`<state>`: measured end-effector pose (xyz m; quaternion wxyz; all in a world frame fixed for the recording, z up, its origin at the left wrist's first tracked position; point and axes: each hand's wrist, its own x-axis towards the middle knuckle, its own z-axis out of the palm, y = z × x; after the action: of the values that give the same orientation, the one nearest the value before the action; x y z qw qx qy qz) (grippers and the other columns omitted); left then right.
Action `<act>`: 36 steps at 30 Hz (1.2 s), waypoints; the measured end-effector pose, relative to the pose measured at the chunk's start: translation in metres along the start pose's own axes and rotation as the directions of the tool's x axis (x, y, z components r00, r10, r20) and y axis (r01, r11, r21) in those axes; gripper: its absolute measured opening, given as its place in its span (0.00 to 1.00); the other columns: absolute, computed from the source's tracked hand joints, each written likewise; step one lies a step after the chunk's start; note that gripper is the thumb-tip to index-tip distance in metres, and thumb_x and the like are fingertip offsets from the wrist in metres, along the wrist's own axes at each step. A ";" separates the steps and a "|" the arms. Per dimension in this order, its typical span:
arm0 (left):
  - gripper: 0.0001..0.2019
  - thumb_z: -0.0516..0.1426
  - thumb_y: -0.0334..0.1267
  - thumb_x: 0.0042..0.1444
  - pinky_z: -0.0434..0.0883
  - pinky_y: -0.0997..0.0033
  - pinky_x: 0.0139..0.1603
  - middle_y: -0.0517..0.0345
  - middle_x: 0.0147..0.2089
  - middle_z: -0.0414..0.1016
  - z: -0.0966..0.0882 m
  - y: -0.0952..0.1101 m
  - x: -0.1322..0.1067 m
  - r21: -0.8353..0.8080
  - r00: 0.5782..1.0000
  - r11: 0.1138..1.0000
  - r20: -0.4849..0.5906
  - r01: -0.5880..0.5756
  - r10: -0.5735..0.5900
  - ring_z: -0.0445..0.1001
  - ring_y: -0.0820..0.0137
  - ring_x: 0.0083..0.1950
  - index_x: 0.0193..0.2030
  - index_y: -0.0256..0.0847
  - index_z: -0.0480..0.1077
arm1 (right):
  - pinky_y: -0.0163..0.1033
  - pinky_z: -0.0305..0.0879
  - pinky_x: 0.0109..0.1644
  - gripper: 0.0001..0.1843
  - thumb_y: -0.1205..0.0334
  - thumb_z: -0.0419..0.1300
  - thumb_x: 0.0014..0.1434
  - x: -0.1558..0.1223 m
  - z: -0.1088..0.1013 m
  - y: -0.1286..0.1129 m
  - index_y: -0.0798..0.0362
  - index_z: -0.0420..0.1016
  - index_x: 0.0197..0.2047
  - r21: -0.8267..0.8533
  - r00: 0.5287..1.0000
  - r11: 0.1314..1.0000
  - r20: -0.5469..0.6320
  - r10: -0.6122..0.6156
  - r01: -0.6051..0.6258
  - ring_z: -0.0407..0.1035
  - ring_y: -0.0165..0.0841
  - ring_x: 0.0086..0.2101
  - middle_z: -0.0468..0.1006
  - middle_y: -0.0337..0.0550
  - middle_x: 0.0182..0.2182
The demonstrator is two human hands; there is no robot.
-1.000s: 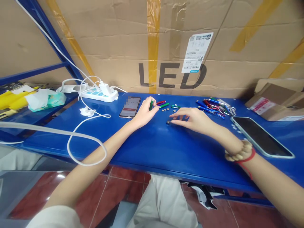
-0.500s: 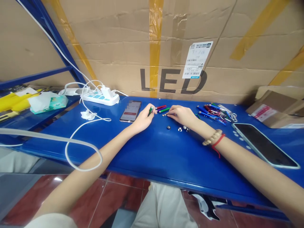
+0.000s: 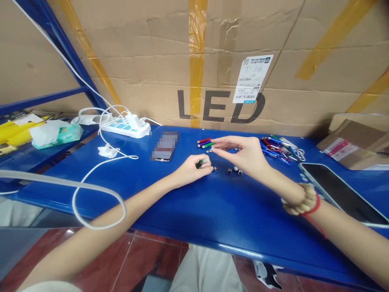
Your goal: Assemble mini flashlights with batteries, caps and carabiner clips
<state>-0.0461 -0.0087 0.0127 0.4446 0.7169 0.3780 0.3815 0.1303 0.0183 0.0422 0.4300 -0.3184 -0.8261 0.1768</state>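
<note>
My left hand [image 3: 194,169] is closed around a small green metal tube [image 3: 201,163], whose silvery end shows between the fingers. To its right, my right hand [image 3: 243,154] is held with thumb and index finger apart, and nothing shows clearly between them. Its thumb tip is close to a tiny silver disc [image 3: 208,151] on the table. Behind the fingertips lie a green tube [image 3: 208,145], a purple tube [image 3: 203,143] and a red tube [image 3: 204,140]. Small shiny metal caps [image 3: 229,171] stand below my right hand, with one metal piece [image 3: 215,169] beside my left fingers.
A heap of coloured tubes with clips [image 3: 278,150] lies right of my right hand, near a large phone [image 3: 343,192] and an opened carton [image 3: 355,144]. On the left are another phone [image 3: 165,147], a power strip [image 3: 129,129] and a looping white cable [image 3: 74,202]. A big cardboard box [image 3: 152,61] stands behind.
My left hand has come down and to the right, toward the metal pieces, with the green tube. The right hand's thumb and index finger have spread from a pinch.
</note>
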 end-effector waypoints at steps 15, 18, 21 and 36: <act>0.12 0.59 0.33 0.44 0.60 0.73 0.35 0.65 0.30 0.59 0.004 0.004 -0.002 -0.144 0.990 0.979 -0.003 0.141 -0.143 0.59 0.76 0.31 0.33 0.40 0.59 | 0.35 0.70 0.45 0.14 0.64 0.55 0.61 -0.006 -0.001 -0.007 0.51 0.76 0.49 -0.207 0.930 0.913 0.183 -0.318 0.353 0.73 0.32 0.43 0.80 0.42 0.42; 0.13 0.58 0.33 0.47 0.58 0.74 0.33 0.66 0.29 0.58 0.001 0.005 -0.002 -0.125 0.993 0.986 -0.027 0.111 -0.115 0.56 0.78 0.28 0.28 0.41 0.53 | 0.36 0.69 0.39 0.15 0.59 0.57 0.59 0.006 -0.024 -0.004 0.48 0.76 0.49 -0.326 0.980 0.937 0.185 -0.070 0.128 0.74 0.34 0.41 0.81 0.39 0.39; 0.14 0.56 0.33 0.49 0.58 0.75 0.34 0.66 0.30 0.59 -0.002 0.006 -0.001 -0.135 0.990 0.986 -0.090 0.097 -0.109 0.57 0.78 0.29 0.27 0.41 0.50 | 0.35 0.65 0.29 0.09 0.60 0.61 0.53 0.017 -0.048 0.014 0.46 0.80 0.38 -0.569 0.960 0.822 0.218 0.174 -0.020 0.75 0.33 0.30 0.82 0.36 0.31; 0.14 0.55 0.35 0.50 0.54 0.74 0.30 0.66 0.27 0.57 -0.001 0.002 0.000 -0.155 0.975 0.979 -0.156 0.133 -0.158 0.53 0.79 0.27 0.24 0.40 0.50 | 0.33 0.66 0.31 0.18 0.52 0.64 0.52 0.005 -0.031 0.011 0.49 0.78 0.45 -0.310 0.822 0.949 0.554 0.134 0.055 0.74 0.31 0.31 0.80 0.42 0.40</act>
<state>-0.0466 -0.0087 0.0154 0.4886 0.6188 0.4370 0.4329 0.1575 0.0300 0.0567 0.1045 -0.3324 -0.9269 0.1394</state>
